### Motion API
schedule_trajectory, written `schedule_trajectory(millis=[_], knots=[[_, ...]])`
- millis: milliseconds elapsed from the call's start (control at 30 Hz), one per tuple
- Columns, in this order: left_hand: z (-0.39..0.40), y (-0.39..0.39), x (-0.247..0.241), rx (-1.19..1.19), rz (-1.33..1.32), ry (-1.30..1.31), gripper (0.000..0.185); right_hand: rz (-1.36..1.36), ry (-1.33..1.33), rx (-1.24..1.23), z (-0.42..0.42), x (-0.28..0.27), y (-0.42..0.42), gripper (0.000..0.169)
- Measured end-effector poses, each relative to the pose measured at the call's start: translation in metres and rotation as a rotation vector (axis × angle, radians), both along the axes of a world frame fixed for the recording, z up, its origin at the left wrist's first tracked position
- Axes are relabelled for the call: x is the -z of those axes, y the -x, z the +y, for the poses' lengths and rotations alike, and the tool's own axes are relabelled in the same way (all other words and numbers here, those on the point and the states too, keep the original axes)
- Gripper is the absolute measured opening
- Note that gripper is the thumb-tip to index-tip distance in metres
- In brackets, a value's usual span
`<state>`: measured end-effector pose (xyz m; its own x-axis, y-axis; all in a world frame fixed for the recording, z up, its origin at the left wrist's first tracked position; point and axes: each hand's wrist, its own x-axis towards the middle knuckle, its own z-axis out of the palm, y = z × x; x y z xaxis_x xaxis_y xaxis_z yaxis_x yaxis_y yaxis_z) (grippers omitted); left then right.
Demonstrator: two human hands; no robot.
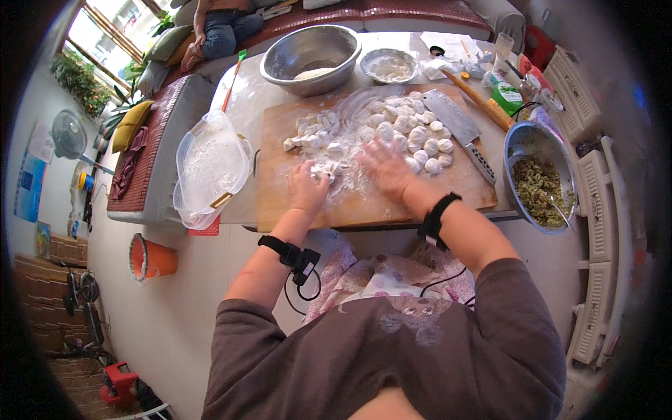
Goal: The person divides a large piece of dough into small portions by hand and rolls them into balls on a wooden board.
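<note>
A floured wooden board (294,205) lies before me. My left hand (307,189) rests near its front left, thumb and fingers curled around a floury dough piece (326,169). My right hand (386,165) is spread palm down, slightly blurred, over the flour in the middle; what lies under the palm is hidden. Just beyond and right of it, many rounded dough pieces (418,135) crowd together. Another group of cut dough pieces (317,126) lies farther back on the left. A cleaver (452,116) rests at the board's right side, its patterned handle towards me.
Left of the board sits a plastic container of flour (210,157). Behind are a large metal bowl (273,71) with dough and a smaller flour bowl (390,68). At right, a rolling pin (480,100) lies beyond a bowl of chopped filling (541,178). A person (226,26) sits on the sofa.
</note>
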<state>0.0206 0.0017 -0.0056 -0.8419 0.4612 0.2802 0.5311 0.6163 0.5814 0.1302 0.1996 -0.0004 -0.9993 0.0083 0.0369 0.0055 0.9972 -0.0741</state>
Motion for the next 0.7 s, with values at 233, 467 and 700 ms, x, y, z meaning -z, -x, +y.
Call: schedule_trajectory(millis=[233,467,700], knots=[[0.001,-0.009,-0.007,0.101,0.023,0.1,0.035,0.213,0.261,-0.259,-0.013,-0.007,0.048,0.05],[0.007,-0.029,-0.011,0.334,0.013,0.036,0.027,-0.007,0.461,-0.086,-0.023,-0.012,0.027,0.027],[0.006,-0.048,-0.018,0.374,-0.07,0.049,0.029,0.033,0.433,0.048,0.009,-0.021,-0.047,0.028]])
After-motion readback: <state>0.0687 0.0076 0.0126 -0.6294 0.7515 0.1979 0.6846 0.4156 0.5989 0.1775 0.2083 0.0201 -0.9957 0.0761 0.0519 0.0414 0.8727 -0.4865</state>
